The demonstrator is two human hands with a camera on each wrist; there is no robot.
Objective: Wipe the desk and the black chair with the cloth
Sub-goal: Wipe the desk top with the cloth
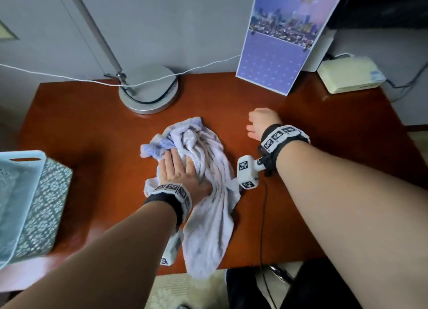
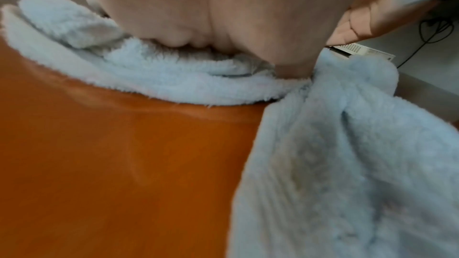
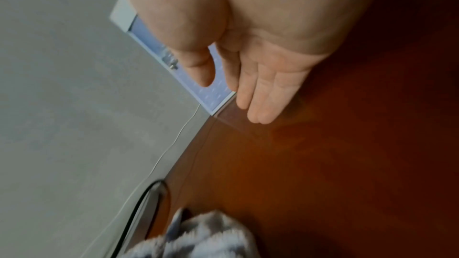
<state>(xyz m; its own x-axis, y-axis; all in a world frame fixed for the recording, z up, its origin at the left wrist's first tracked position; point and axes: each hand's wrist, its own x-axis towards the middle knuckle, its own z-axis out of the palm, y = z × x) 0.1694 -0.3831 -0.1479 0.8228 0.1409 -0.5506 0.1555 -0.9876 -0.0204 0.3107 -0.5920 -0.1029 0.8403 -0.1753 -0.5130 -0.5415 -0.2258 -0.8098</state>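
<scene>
Desk [image 1: 92, 128]: reddish-brown, glossy. Cloth [image 1: 208, 206]: pale blue-white, darker blue patches. Lamp base [image 1: 148, 88]: silver. Calendar [image 1: 278, 53]: purple, city skyline photo. Basket [image 1: 20, 192]: light blue.

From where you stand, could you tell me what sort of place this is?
Probably a home office or study corner: a wooden desk against a wall, with a desk lamp, a standing calendar and a small white device.

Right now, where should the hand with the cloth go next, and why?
Probably slide the cloth sideways toward the lamp base. The left hand already presses flat on it mid-desk, the right hand is open and off the cloth, and bare wood lies all around.
</scene>
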